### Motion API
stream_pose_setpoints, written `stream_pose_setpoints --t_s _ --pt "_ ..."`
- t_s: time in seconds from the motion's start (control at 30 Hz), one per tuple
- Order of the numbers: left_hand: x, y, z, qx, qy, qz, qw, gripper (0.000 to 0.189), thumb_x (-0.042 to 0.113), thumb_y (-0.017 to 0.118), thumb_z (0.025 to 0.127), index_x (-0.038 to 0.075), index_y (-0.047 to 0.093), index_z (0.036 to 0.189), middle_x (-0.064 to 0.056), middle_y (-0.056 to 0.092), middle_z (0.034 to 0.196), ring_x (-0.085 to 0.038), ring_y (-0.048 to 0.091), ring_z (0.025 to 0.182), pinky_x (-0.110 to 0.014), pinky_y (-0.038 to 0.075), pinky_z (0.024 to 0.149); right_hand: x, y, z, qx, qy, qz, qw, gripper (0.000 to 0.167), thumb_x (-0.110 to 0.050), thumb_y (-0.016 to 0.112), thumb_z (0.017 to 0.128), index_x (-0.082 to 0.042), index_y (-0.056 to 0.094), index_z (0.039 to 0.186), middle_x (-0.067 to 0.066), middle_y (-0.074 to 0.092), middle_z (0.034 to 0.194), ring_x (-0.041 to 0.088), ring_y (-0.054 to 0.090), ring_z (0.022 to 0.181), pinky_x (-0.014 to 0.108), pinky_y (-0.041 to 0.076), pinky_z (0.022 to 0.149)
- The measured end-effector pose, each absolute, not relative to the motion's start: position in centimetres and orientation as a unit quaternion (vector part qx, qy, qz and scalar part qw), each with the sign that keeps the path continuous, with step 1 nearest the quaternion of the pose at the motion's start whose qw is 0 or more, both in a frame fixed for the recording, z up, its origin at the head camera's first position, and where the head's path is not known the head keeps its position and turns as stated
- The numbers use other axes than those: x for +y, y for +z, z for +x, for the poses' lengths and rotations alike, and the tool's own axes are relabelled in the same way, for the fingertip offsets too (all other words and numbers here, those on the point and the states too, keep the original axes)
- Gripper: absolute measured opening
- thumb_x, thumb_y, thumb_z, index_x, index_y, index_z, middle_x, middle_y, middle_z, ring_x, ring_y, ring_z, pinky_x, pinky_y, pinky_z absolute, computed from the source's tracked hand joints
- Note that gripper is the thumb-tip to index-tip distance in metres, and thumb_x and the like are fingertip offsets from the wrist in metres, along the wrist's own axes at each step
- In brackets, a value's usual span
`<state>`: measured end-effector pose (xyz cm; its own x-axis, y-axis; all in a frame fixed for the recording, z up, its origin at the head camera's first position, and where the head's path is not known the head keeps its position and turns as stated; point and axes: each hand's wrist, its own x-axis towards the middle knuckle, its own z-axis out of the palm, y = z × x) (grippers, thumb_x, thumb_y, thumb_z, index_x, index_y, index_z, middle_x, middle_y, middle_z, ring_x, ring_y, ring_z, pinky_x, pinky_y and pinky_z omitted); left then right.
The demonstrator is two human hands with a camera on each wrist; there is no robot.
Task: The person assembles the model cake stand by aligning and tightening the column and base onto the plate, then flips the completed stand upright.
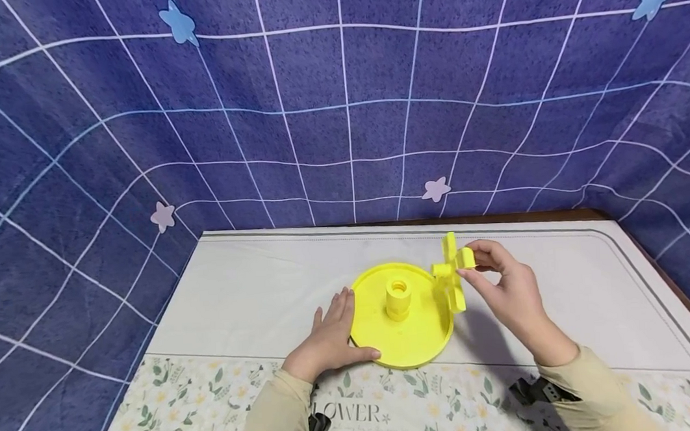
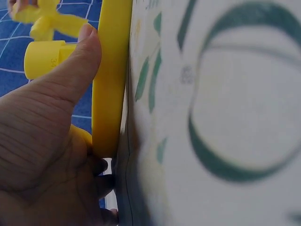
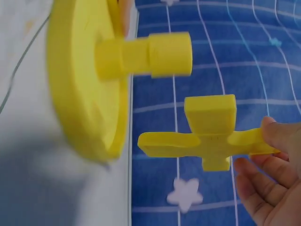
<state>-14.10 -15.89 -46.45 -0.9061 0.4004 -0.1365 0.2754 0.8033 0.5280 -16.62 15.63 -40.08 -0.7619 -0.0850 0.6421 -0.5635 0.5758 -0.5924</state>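
A round yellow dish [image 1: 407, 349] with a low rim lies on the table, and a thick yellow post [image 1: 398, 300] with a hollow top rises from its middle. My left hand [image 1: 331, 343] rests against the dish's left side, fingers straight along the rim and thumb [image 2: 82, 56] over the near edge. My right hand [image 1: 507, 285] pinches one arm of a yellow cross-shaped piece [image 3: 214, 146] between thumb and fingers. The piece is held up over the dish's right edge, apart from the post, with a short stub at its centre facing the post in the head view.
A white cover with a floral, lettered front part [image 1: 214, 404] lies over the table [image 1: 254, 279]. Behind it and at both sides hangs a blue curtain [image 1: 317, 132] with grid lines and stars. Dark straps show at both sleeves.
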Motion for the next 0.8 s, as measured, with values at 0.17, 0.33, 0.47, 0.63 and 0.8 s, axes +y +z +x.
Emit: stream_pose_setpoints --t_s 0.17,0.33,0.47,0.63,0.8 --pt "-15.8 -46.4 -14.2 0.942 0.257 0.177 0.127 0.121 0.063 0.070 0.078 -0.003 0.004 0.155 -0.019 0.000 0.162 -0.035 0.001 0.148 -0.060 0.001 0.115 13.2 -39.4 -16.8 -0.825 0.404 0.262 0.296 0.044 0.003 0.081 0.075 -0.007 0.066 0.115 0.003 0.072 0.104 0.016 0.067 0.085 0.023 0.053 0.073" --pt "-15.7 -46.4 -14.1 0.944 0.250 0.170 0.133 0.121 0.063 0.071 0.078 -0.002 0.002 0.155 -0.018 -0.001 0.162 -0.034 0.001 0.148 -0.060 0.000 0.114 11.4 -39.4 -16.9 -0.810 0.357 0.341 0.317 0.048 0.000 0.081 0.075 -0.008 0.066 0.120 0.004 0.070 0.111 0.020 0.067 0.094 0.033 0.054 0.080" --pt "-15.6 -46.4 -14.1 0.946 0.244 0.169 0.133 0.122 0.064 0.070 0.077 -0.002 0.002 0.155 -0.018 -0.001 0.162 -0.034 0.001 0.148 -0.060 0.000 0.114 10.4 -39.6 -16.8 -0.802 0.307 0.393 0.328 0.042 -0.008 0.076 0.082 -0.006 0.066 0.123 0.006 0.070 0.114 0.024 0.067 0.102 0.039 0.053 0.088" --pt "-15.7 -46.4 -14.1 0.947 0.241 0.171 0.129 0.123 0.066 0.069 0.077 -0.002 0.003 0.155 -0.018 -0.001 0.162 -0.035 0.001 0.148 -0.061 -0.001 0.114 9.4 -39.9 -16.3 -0.793 0.239 0.444 0.343 0.037 -0.012 0.068 0.087 -0.007 0.066 0.123 0.007 0.070 0.115 0.026 0.066 0.104 0.042 0.052 0.091" --pt "-15.7 -46.5 -14.1 0.947 0.238 0.174 0.128 0.122 0.066 0.069 0.078 -0.003 0.003 0.155 -0.019 -0.001 0.162 -0.036 0.001 0.148 -0.061 0.000 0.114 8.4 -39.9 -15.8 -0.783 0.141 0.487 0.359 0.037 -0.005 0.056 0.087 -0.010 0.068 0.122 0.009 0.069 0.117 0.028 0.064 0.107 0.043 0.050 0.093"
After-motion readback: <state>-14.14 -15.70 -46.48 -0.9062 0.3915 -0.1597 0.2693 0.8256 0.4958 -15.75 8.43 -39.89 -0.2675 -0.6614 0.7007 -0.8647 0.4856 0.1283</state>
